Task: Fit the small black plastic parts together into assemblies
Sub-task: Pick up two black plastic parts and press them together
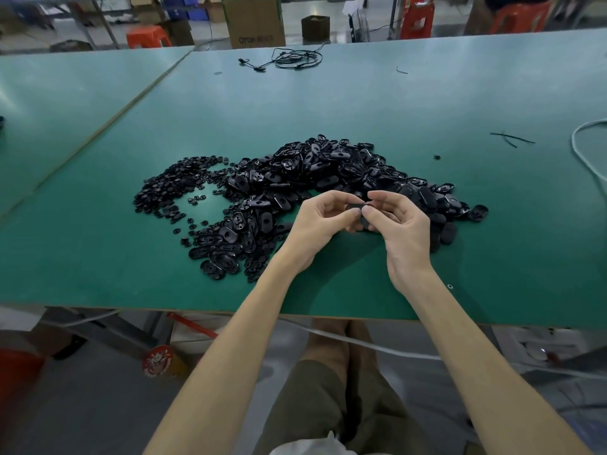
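A person sat at a green worktable (361, 103), seen from above through a head-worn camera, both bare forearms reaching forward. The left hand (315, 224) and right hand (405, 231) met just above the table's near half, fingers curled and thumbs pressed in, together pinching one black oval piece (355, 207). The piece sat between the two sets of fingertips with its long axis running roughly left to right, one end toward each hand. Most of it was hidden by the thumbs, so whether a second, smaller part was already seated in it could not be told.

Just beyond the hands, farther from the person, lay a heap of oval black shells (328, 165), spilling around to the right behind the right hand. To the left, well apart from the right hand and nearer the left, lay a scatter of small round black parts (170, 188). By that layout, the left hand seemed better placed to fetch a round part and either hand a shell.

A black cable (295, 59) lay coiled at the far edge, and a white cable (588, 152) curved along the right.
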The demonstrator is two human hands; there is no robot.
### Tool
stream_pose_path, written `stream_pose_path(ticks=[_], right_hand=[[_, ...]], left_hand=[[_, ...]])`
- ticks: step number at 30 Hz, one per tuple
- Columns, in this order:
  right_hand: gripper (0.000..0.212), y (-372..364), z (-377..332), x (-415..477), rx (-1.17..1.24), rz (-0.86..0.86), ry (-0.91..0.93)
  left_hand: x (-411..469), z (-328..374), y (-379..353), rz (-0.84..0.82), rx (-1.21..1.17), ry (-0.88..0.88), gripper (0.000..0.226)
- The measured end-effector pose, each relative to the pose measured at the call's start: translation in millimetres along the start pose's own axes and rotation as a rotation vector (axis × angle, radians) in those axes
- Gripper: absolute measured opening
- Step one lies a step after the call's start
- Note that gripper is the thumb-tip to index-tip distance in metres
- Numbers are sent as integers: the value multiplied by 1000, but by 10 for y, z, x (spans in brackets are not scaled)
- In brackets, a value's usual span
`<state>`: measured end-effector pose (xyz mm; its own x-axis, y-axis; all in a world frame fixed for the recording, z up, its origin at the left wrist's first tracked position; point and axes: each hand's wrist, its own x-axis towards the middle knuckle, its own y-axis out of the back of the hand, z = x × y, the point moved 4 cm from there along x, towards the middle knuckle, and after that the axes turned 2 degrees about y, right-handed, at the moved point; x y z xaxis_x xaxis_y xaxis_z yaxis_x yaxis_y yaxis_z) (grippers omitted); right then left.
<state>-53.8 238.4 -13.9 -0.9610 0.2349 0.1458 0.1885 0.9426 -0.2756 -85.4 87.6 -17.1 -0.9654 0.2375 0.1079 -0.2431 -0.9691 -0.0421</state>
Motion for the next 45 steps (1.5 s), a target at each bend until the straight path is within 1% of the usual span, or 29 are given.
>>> stream_pose_path(ticks=[7, 13, 21, 27, 30, 34, 37, 40, 43, 45], right_hand=[[15, 9, 12, 17, 47, 3, -15], [17, 12, 2, 8, 44, 21, 13], [17, 1, 9, 11, 7, 6, 21], [18, 9, 19, 16, -28, 24, 5], [19, 6, 15, 9, -41, 24, 10], [17, 29, 5, 10, -14, 57, 28], [14, 16, 20, 2, -49, 16, 36], [20, -15, 21, -3, -112, -32, 69], [28, -30, 2, -3, -126, -67, 79], [28, -35, -2, -5, -138, -73, 84]], left_hand=[[-8, -2, 17, 16, 53, 6, 15], [-14, 13, 1, 19, 122, -8, 9], [-23, 24, -6, 35, 258, -30, 11], [-20, 29, -5, 50, 313, -40, 10], [-18, 25, 4, 48, 294, -31, 10], [-28, 41, 12, 6, 188, -37, 8], [-19, 33, 9, 12, 142, -30, 10], [-16, 31, 16, 27, 119, -33, 9], [-18, 39, 24, 32, 108, -50, 10], [-20, 38, 26, 39, 109, -52, 14]])
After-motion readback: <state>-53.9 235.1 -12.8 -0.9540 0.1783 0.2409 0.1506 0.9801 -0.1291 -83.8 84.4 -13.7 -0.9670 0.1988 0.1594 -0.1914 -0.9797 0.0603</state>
